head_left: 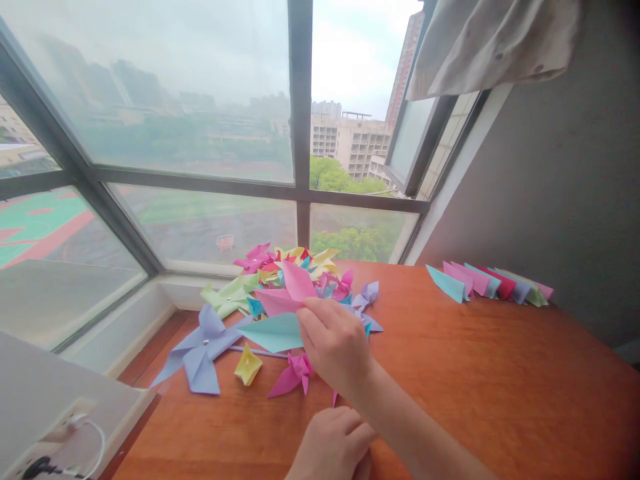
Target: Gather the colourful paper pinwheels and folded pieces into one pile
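My right hand [333, 343] reaches over the heap with fingers pinched on a pink folded paper piece [295, 287], which looks like a paper plane. A light blue folded paper [275, 332] lies just under it, its right end hidden behind my fingers; whether I grip it too is unclear. My left hand [333, 443] rests curled on the table at the bottom, and what its fingers hold, if anything, is hidden. Around them lie a lavender pinwheel [206, 343] with a stick, a small yellow folded paper [248, 365] and a magenta paper shape [296, 375].
A wooden table [450, 387] stands against the windows. Several pinwheels and folded shapes, including a light green pinwheel [231, 297], heap near the sill. A row of folded papers [485, 283] stands at the back right. A plugged-in cord [97, 427] hangs lower left.
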Tool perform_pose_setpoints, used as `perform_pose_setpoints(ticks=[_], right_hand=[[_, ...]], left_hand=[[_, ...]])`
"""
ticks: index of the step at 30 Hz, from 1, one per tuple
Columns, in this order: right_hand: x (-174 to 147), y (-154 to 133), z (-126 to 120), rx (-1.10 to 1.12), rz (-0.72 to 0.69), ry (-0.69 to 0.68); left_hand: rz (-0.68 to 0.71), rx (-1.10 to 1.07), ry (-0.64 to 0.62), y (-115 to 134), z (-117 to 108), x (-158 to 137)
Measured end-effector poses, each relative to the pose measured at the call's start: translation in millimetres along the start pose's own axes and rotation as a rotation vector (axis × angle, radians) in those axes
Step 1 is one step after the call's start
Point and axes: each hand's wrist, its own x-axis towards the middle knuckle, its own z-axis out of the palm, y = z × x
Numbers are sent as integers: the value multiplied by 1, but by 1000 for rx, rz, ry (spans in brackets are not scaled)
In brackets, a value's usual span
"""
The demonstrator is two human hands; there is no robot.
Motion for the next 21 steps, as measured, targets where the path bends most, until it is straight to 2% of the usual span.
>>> perform_pose_setpoints(ticks=[3, 6, 9, 12, 15, 21], right_hand=[[3, -22, 12, 69, 57, -151], [-5, -32, 13, 146, 45, -226], [-18, -22, 9, 186, 94, -205], [-26, -2, 4, 197, 218, -159], [-25, 13, 3, 156, 340, -169], [-10, 5, 25, 172, 407, -282]], left_hand=[[-98, 37, 28, -4, 7, -3], [-164, 62, -6, -5, 12, -7], [-138, 32, -20, -4, 15, -9], [-84, -18, -35, -2, 14, -9], [-42, -42, -44, -2, 10, -9], [-11, -65, -7, -2, 4, -7]])
